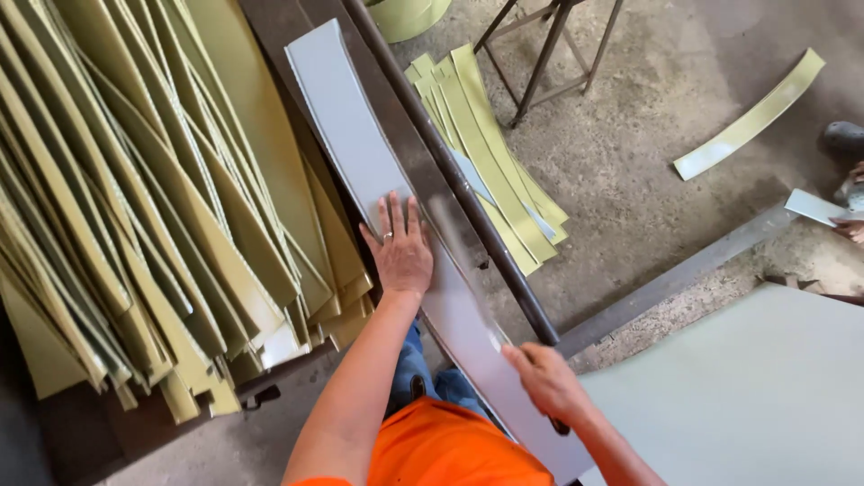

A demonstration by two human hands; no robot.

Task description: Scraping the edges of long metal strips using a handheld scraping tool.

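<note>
The left hand [400,255] is lying flat, fingers spread and released, pressing the long grey strip [346,126] down on the bench [270,22], probably to keep it from shifting. The right hand [547,382], at five o'clock from the left, is clenching what looks like a dark handle at the strip's near edge; its tip is blurred. A heap of olive strips [135,207] is lying at nine o'clock, with more cut strips [490,153] on the floor [648,135] at one o'clock.
</note>
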